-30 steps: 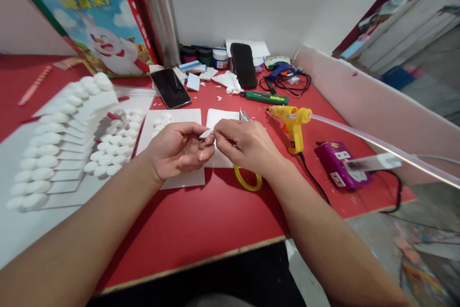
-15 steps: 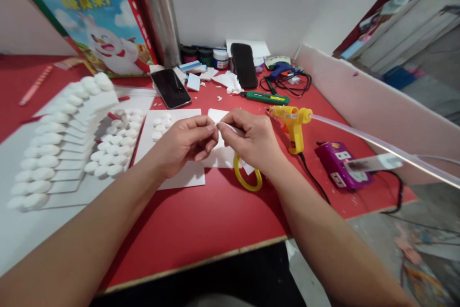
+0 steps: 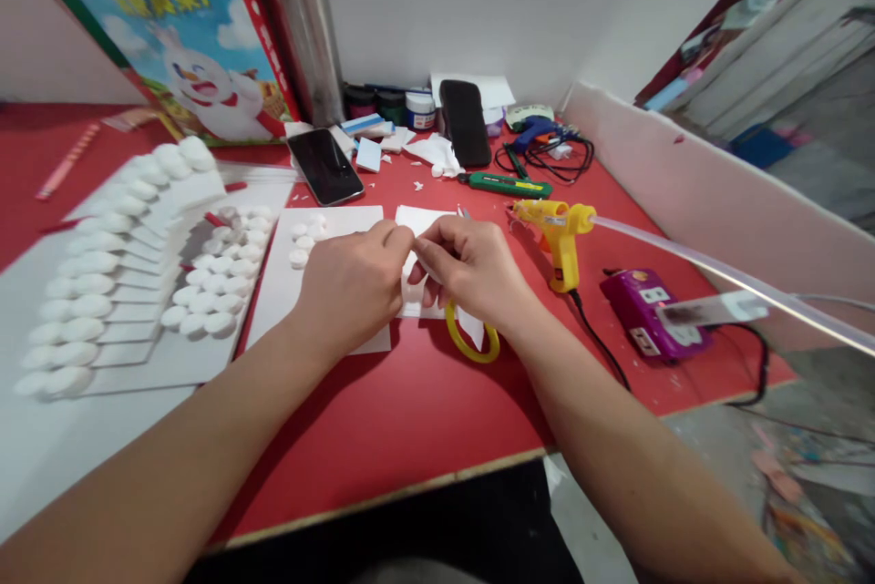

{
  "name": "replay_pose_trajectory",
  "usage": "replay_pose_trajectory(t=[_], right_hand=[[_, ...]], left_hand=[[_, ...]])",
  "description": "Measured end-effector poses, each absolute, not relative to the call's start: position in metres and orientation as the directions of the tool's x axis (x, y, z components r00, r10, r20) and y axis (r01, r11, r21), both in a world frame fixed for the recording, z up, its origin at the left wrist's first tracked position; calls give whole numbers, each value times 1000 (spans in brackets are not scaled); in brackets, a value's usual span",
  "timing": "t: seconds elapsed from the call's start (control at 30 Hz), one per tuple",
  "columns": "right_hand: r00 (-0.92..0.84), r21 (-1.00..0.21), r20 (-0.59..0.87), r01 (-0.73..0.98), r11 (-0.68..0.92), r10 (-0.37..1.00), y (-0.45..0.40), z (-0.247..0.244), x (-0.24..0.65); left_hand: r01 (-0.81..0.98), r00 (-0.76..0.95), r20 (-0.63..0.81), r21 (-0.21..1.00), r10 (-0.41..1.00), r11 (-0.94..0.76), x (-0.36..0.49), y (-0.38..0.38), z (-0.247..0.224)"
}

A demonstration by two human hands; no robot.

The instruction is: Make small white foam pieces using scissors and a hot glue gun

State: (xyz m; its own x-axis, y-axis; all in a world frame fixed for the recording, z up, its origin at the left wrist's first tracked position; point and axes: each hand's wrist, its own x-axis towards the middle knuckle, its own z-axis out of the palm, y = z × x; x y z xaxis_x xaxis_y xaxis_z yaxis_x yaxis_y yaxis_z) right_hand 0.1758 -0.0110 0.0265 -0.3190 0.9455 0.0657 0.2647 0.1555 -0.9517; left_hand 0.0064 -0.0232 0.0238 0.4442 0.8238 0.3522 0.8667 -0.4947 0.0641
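My left hand point(image 3: 355, 279) and my right hand point(image 3: 478, 265) meet above the table, thumbs and fingertips pinched together at one spot. Whatever lies between the fingertips is hidden by the fingers. Beneath the left hand is a white board point(image 3: 270, 292) with several small white oval pieces point(image 3: 299, 256) on it. White paper point(image 3: 416, 218) lies under the right hand. A yellow ring-shaped handle point(image 3: 473, 356) shows beside the right wrist; the rest of that tool is mostly covered by the hand.
Rows of white ovals point(image 3: 88, 283) on stepped white strips stand at left. A yellow glue gun point(image 3: 561, 242) with a long clear stick point(image 3: 725, 279) sits at right, near a purple box point(image 3: 646, 315). Behind are a green cutter point(image 3: 506, 185), phones point(image 3: 326, 167) and a steel flask point(image 3: 307, 37).
My left hand has turned over, so its back now faces me and its fingers are tucked under. The thin white piece seen between the fingertips earlier is now hidden. My right hand stays nearly in place.
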Motion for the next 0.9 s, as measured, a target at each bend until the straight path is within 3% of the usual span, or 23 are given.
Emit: replay_pose_trajectory(t=[0.1,0.2,0.27,0.43,0.53,0.9], right_hand=[[-306,-981,-12,188,48,952,-10,25,174],[-292,-990,-66,142,-25,954,-9,25,172],[-285,-990,-77,133,-40,956,-9,26,172],[-305,-995,-78,83,-55,949,-7,27,174],[-314,-996,-80,66,-63,946,-7,28,175],[-297,-975,-217,23,-220,930,-8,37,177]], left_hand=[[852,510,341,-72,790,-519,8,-23,22],[846,522,319,-78,791,-527,9,-23,21],[851,496,307,13,812,-524,8,-23,20],[711,436,338,439,834,-549,5,-21,19],[621,419,400,529,815,-579,3,-21,18],[696,472,449,338,759,-633,4,-20,14]])
